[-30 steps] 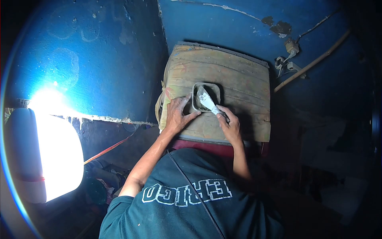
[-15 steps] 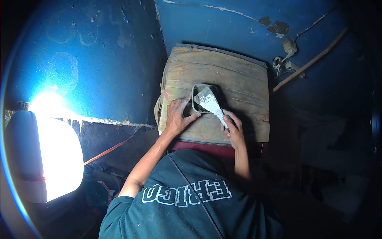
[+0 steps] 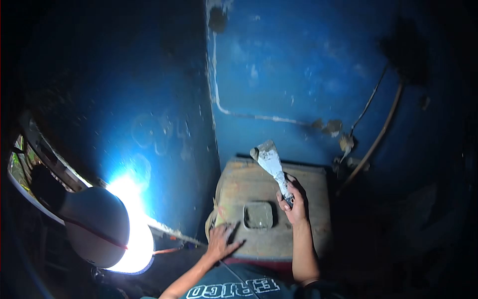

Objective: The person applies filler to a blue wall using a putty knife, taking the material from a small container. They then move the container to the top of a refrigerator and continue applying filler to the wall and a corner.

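My right hand (image 3: 294, 199) is wrapped round the dark handle of a putty knife (image 3: 271, 164), raised above the cushioned surface. Its broad pale blade points up and to the left, with a lump of grey material at one corner. Below it, a small square container (image 3: 258, 215) with rounded corners rests on the worn tan surface (image 3: 298, 229); greyish contents show inside. My left hand (image 3: 220, 242) lies on that surface, left of the container and apart from it, fingers spread and holding nothing.
Blue walls (image 3: 279, 65) meet in a corner behind the surface. At the left a bright lamp (image 3: 139, 244) glares beside a rounded pale object (image 3: 97, 229). A stick (image 3: 381, 137) leans at the right, near an outlet (image 3: 347, 143) with wires.
The putty knife has risen out of the container in my right hand, and its blade now carries a lump. My left hand has come away from the container. The view has tilted up.
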The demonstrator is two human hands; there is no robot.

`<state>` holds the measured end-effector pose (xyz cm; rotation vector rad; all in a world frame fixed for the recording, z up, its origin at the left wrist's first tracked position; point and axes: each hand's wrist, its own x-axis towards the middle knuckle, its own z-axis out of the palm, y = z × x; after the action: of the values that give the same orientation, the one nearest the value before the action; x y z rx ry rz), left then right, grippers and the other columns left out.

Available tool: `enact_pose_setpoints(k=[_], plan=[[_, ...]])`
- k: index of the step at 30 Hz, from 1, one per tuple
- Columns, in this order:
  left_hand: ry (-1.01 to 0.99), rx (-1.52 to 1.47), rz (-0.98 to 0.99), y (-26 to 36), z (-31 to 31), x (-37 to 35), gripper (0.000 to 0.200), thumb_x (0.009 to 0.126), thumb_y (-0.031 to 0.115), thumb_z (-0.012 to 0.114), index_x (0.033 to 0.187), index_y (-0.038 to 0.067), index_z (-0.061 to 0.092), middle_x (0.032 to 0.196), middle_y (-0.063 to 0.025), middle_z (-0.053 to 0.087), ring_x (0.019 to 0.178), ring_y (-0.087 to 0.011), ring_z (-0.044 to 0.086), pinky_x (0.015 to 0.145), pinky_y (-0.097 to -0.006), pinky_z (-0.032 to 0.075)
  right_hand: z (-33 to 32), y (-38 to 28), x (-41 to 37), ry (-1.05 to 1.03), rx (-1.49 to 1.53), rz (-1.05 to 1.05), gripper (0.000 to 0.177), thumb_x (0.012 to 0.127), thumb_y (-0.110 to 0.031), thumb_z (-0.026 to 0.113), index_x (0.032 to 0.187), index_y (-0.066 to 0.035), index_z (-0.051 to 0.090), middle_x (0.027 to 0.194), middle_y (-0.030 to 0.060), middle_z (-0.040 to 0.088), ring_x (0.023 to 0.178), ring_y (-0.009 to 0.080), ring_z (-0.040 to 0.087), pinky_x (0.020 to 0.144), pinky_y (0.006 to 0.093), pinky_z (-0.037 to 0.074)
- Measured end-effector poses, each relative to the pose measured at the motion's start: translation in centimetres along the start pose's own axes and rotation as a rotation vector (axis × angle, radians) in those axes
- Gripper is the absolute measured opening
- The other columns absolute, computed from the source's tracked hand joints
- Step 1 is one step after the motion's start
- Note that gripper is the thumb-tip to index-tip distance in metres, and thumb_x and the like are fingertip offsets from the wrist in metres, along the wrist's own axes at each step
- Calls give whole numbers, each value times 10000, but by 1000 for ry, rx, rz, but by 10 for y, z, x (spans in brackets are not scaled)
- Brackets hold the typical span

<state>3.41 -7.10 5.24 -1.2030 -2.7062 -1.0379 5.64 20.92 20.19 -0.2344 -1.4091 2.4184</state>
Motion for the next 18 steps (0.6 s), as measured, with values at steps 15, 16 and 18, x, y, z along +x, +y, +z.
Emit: enact_pose_setpoints(k=[15,16,18], plan=[[65,17,-26,4,-3,-11,715,854,477,687,1454,124,523,1374,-132,545,1326,-320,469,1147,-588,255,333,-234,317,-148,-322,-985,373,1078,-342,485,1388,-144,548,946,-2,583,738,70,539,580,233,428],[66,8,-24,1,0,-11,718,851,474,691,1452,118,525,1372,-134,546,1328,-322,468,1146,-590,252,346,-238,341,-78,-383,-1107,388,1084,-339,469,1402,-127,533,939,8,581,750,85,540,643,251,454],[48,-4,-42,-9,11,-13,716,846,461,700,1443,101,534,1371,-147,549,1332,-329,464,1139,-579,263,359,-241,348,27,-523,-1158,421,1097,-319,423,1435,-77,489,988,87,631,841,202,616,842,355,491]])
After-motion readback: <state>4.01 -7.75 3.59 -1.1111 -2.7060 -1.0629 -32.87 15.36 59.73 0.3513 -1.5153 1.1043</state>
